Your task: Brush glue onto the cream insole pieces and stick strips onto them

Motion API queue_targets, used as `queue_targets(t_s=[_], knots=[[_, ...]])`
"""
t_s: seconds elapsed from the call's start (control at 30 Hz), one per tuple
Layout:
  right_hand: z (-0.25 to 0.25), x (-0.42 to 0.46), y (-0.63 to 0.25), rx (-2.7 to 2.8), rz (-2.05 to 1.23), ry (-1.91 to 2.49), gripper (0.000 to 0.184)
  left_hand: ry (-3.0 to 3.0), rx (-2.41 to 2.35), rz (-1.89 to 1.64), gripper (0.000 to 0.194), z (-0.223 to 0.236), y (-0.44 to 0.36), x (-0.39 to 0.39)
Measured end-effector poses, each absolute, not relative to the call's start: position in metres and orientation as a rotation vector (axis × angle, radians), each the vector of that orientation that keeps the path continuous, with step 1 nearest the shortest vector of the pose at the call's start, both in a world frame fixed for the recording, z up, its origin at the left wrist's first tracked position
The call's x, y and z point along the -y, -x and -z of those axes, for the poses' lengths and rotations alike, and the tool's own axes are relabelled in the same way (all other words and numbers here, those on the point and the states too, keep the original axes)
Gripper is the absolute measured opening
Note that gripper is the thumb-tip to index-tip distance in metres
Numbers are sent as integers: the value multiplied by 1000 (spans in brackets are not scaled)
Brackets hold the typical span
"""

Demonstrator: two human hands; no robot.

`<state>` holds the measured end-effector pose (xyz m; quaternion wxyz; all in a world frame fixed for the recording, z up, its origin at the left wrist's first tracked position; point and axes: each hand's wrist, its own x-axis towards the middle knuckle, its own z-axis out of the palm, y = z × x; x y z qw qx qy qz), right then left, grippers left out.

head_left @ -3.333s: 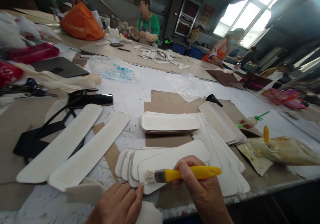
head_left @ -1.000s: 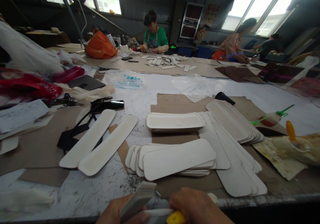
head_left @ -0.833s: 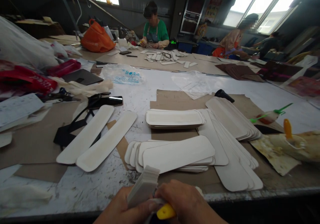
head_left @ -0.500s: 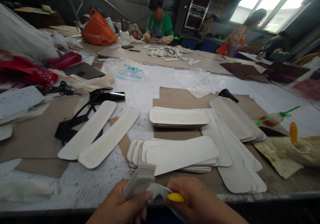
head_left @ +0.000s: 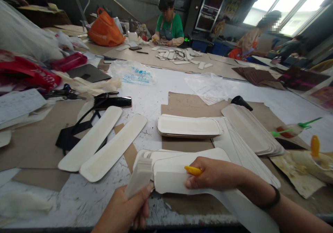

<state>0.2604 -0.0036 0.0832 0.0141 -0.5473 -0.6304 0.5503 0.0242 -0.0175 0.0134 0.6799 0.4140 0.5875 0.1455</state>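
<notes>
The step in hand looks like laying a thin pale strip [head_left: 241, 205] across the top panel [head_left: 169, 163] of the near stack on the table [head_left: 91, 205]. The left hand [head_left: 130, 201] has its fingers closed round a layered pale bundle [head_left: 139, 177]; the right hand [head_left: 213, 174] grips a yellow handle [head_left: 191, 170] (its far end is hidden) and seems to pinch the strip too. The next move probably calls for keeping the strip flat and untwisted. Blue print on the clear bag [head_left: 132, 73] and white lettering on the red bag [head_left: 28, 71] are illegible.
</notes>
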Motion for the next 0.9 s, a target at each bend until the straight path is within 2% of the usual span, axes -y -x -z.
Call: queue_targets(t_s=[0.27, 0.47, 0.9], knots=[[-76, -22, -263, 2159, -1760, 1910, 27, -844, -1378, -377, 51, -17, -40, 20], [-76, -28, -263, 2178, -1829, 1910, 27, -756, -1439, -488, 48, -14, -41, 23], [-73, -32, -256, 2216, -1816, 1904, 23, -748, -1488, -417, 50, -16, -39, 18]])
